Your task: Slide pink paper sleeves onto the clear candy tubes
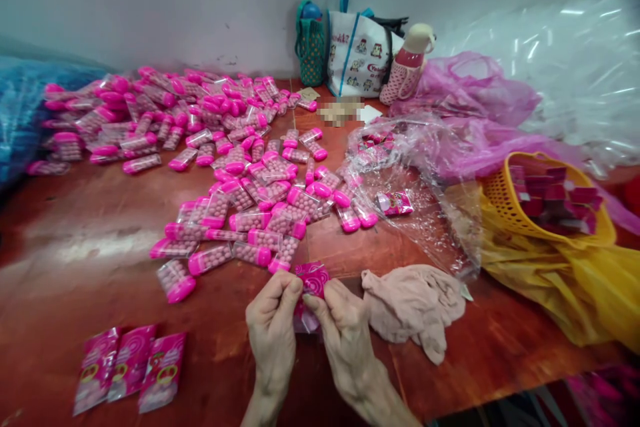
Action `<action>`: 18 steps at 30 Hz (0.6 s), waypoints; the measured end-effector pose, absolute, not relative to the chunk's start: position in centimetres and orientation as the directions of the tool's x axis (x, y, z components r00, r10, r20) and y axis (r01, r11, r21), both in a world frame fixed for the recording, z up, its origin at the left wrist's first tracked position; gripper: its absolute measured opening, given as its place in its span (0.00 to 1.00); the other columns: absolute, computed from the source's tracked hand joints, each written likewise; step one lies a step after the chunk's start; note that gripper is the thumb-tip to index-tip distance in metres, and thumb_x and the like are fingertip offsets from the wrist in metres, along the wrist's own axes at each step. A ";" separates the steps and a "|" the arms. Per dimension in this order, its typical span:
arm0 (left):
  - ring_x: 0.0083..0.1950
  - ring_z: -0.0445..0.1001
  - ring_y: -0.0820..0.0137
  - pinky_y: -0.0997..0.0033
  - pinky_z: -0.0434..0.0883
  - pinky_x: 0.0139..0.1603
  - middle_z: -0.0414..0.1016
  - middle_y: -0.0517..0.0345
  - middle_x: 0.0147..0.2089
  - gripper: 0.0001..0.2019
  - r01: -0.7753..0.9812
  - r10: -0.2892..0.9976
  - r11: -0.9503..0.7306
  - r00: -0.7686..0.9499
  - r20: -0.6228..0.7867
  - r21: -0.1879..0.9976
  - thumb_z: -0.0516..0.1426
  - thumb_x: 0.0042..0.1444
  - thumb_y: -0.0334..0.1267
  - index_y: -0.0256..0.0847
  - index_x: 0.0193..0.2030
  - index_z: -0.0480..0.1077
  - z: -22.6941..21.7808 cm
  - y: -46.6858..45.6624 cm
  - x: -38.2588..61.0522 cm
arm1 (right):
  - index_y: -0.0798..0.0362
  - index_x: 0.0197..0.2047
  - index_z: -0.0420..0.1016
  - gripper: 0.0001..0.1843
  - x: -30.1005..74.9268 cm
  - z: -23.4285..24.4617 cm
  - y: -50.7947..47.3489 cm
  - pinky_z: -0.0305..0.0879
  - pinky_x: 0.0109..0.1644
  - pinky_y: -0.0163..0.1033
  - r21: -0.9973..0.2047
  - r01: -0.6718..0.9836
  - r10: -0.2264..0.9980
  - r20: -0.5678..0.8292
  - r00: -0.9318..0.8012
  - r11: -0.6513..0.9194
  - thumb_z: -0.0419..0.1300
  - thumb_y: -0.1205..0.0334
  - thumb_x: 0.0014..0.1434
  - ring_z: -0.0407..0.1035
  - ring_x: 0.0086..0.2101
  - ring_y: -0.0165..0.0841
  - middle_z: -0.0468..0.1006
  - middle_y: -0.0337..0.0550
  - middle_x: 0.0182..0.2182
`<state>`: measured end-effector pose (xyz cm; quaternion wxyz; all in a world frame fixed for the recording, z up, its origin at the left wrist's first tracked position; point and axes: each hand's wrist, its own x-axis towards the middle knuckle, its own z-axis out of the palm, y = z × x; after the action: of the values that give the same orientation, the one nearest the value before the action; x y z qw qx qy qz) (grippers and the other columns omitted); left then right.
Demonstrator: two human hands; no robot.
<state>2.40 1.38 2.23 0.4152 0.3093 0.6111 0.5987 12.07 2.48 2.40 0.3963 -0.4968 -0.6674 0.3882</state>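
Note:
My left hand (274, 327) and my right hand (345, 327) meet near the table's front edge. Between them is a pink printed packet (313, 277), pinched on its two sides by thumbs and curled fingers. Its lower part is partly hidden behind my right hand. Just beyond lie many small clear bottles (270, 240) with pink caps, full of pale pink round candies. A crumpled beige cloth (413, 303) rests right of my right hand. Three similar packets (131, 363), pink with clear lower ends showing pink candies, lie side by side at the front left.
A yellow basket (505, 193) of folded pink pieces stands at the right on yellow plastic. Clear plastic (425, 173) and pink bags (470, 90) spread nearby. At the wall stand a printed bag (350, 57) and two bottles in covers. Blue plastic (30, 113) edges the left.

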 end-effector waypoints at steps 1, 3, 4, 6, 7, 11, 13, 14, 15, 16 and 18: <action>0.25 0.57 0.77 0.79 0.58 0.25 0.60 0.65 0.22 0.08 -0.152 0.875 0.087 -0.461 -0.149 0.984 0.58 0.50 0.34 0.37 0.22 0.67 2.1 1.5 2.4 | 0.55 0.23 0.65 0.14 12.1 2.5 2.5 0.54 0.27 0.34 -0.919 0.347 0.973 0.124 -0.195 0.186 0.50 0.67 0.60 0.59 0.24 0.30 0.64 0.38 0.21; 0.25 0.58 0.78 0.80 0.59 0.25 0.61 0.65 0.22 0.07 -0.247 0.871 0.073 -0.456 -0.182 0.966 0.59 0.49 0.34 0.37 0.22 0.69 2.0 1.8 2.3 | 0.55 0.24 0.68 0.12 12.5 2.9 2.8 0.57 0.29 0.33 -0.948 0.301 0.976 0.042 -0.214 0.107 0.52 0.67 0.59 0.61 0.26 0.30 0.66 0.38 0.23; 0.25 0.59 0.78 0.80 0.60 0.25 0.62 0.65 0.22 0.06 -0.304 0.864 0.069 -0.457 -0.209 0.950 0.59 0.48 0.34 0.37 0.23 0.70 2.0 2.0 2.2 | 0.55 0.27 0.69 0.08 12.7 3.1 2.9 0.58 0.31 0.32 -0.960 0.274 0.974 -0.008 -0.225 0.055 0.55 0.67 0.57 0.63 0.27 0.30 0.68 0.37 0.24; 0.24 0.62 0.78 0.80 0.63 0.26 0.66 0.64 0.22 0.03 -0.413 0.841 0.073 -0.464 -0.279 0.908 0.62 0.44 0.33 0.37 0.24 0.72 2.3 2.5 1.9 | 0.53 0.35 0.72 0.04 13.0 3.5 3.2 0.60 0.35 0.32 -0.973 0.228 0.969 -0.093 -0.230 -0.039 0.60 0.68 0.53 0.65 0.31 0.30 0.72 0.37 0.29; 0.24 0.64 0.78 0.79 0.64 0.26 0.68 0.64 0.22 0.03 -0.459 0.828 0.081 -0.463 -0.316 0.885 0.63 0.42 0.32 0.37 0.24 0.72 2.5 2.7 1.7 | 0.53 0.39 0.72 0.12 13.1 3.6 3.3 0.61 0.37 0.32 -0.974 0.213 0.968 -0.119 -0.223 -0.070 0.62 0.68 0.50 0.66 0.33 0.31 0.73 0.38 0.32; 0.23 0.66 0.78 0.79 0.66 0.25 0.70 0.63 0.20 0.06 -0.560 0.809 0.116 -0.426 -0.405 0.820 0.65 0.35 0.29 0.35 0.20 0.71 2.9 3.2 1.2 | 0.53 0.39 0.74 0.15 12.6 3.2 3.5 0.61 0.38 0.32 -0.979 0.163 0.962 -0.155 -0.225 -0.119 0.66 0.68 0.44 0.67 0.33 0.31 0.75 0.37 0.33; 0.22 0.66 0.79 0.81 0.65 0.25 0.69 0.64 0.20 0.07 -0.575 0.818 0.107 -0.413 -0.401 0.811 0.65 0.35 0.28 0.35 0.20 0.70 2.6 3.1 1.3 | 0.54 0.31 0.74 0.04 12.3 2.7 3.4 0.61 0.35 0.32 -0.982 0.122 0.958 -0.172 -0.228 -0.147 0.63 0.67 0.49 0.66 0.30 0.30 0.74 0.36 0.28; 0.22 0.65 0.79 0.81 0.65 0.25 0.69 0.64 0.20 0.07 -0.579 0.823 0.103 -0.407 -0.396 0.809 0.65 0.36 0.29 0.35 0.20 0.69 2.3 3.1 1.4 | 0.54 0.30 0.74 0.02 12.1 2.5 3.3 0.61 0.34 0.31 -0.981 0.102 0.957 -0.184 -0.224 -0.165 0.61 0.66 0.52 0.65 0.29 0.30 0.73 0.36 0.26; 0.22 0.65 0.80 0.81 0.65 0.24 0.69 0.64 0.20 0.07 -0.580 0.827 0.100 -0.403 -0.392 0.808 0.65 0.37 0.29 0.35 0.20 0.69 2.1 3.0 1.5 | 0.54 0.29 0.74 0.04 12.1 2.3 3.3 0.61 0.33 0.32 -0.980 0.086 0.956 -0.194 -0.222 -0.179 0.59 0.66 0.53 0.65 0.29 0.29 0.73 0.36 0.26; 0.21 0.64 0.80 0.81 0.64 0.23 0.69 0.64 0.20 0.07 -0.581 0.828 0.099 -0.402 -0.391 0.808 0.64 0.38 0.30 0.35 0.20 0.69 1.8 3.0 1.6 | 0.54 0.30 0.75 0.05 12.1 2.2 3.3 0.61 0.33 0.32 -0.980 0.077 0.954 -0.198 -0.225 -0.185 0.58 0.66 0.55 0.65 0.28 0.29 0.73 0.36 0.25; 0.22 0.65 0.80 0.81 0.65 0.24 0.70 0.64 0.21 0.06 -0.576 0.826 0.100 -0.407 -0.391 0.811 0.64 0.39 0.30 0.36 0.23 0.69 1.5 2.9 1.7 | 0.53 0.35 0.75 0.07 12.3 2.0 3.4 0.61 0.33 0.32 -0.982 0.088 0.952 -0.181 -0.247 -0.165 0.56 0.65 0.56 0.65 0.29 0.29 0.73 0.36 0.26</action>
<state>1.75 2.92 1.48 0.5312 0.1204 0.5177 0.6598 12.25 3.44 2.02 0.3694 -0.4900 -0.5304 0.5850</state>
